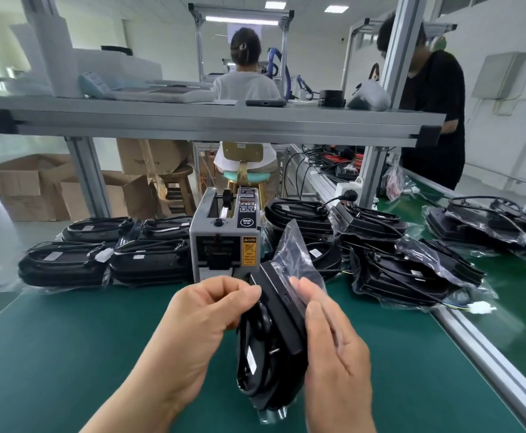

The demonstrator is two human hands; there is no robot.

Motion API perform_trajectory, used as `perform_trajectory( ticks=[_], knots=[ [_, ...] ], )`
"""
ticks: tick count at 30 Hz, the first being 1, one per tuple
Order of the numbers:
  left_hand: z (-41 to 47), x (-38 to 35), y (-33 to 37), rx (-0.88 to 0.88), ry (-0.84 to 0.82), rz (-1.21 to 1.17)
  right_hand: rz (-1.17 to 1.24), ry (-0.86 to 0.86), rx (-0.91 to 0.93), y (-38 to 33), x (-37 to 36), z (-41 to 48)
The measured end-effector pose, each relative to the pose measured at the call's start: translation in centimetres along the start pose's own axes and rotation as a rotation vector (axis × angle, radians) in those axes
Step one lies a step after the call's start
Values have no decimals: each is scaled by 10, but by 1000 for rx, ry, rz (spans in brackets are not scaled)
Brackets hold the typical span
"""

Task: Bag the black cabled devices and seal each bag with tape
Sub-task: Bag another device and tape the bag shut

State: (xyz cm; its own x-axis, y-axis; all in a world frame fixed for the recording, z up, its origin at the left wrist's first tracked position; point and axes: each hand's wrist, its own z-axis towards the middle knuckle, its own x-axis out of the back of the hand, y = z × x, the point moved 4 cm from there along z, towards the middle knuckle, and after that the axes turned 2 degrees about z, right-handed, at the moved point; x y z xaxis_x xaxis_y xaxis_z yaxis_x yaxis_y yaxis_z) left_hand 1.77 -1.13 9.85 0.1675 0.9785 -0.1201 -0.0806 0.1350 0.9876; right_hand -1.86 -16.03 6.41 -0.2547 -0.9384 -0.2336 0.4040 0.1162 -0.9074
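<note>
Low centre, the left hand (205,314) pinches the top corner of one device (271,345) stood on end on the green mat (83,354), the right hand (333,345) pressing flat-fingered against its bag (296,248) — the loose mouth could spring open and spill the cable if that press slackens before taping. Behind: one tape machine (224,242), four bagged piles (105,257) at middle left, and a heap (396,260) at right too jumbled to count.

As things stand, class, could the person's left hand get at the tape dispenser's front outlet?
Probably yes. The tape dispenser stands just beyond the left hand, with nothing visible between them. But that hand is pinching the bagged device, so it would likely need to let go first.
</note>
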Motion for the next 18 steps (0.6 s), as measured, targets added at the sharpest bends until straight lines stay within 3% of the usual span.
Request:
perform_trajectory(
  ticks=[18],
  knots=[
    [2,-9,14,-65,48,250,28,-78,20,-3,-6,-8]
  ],
)
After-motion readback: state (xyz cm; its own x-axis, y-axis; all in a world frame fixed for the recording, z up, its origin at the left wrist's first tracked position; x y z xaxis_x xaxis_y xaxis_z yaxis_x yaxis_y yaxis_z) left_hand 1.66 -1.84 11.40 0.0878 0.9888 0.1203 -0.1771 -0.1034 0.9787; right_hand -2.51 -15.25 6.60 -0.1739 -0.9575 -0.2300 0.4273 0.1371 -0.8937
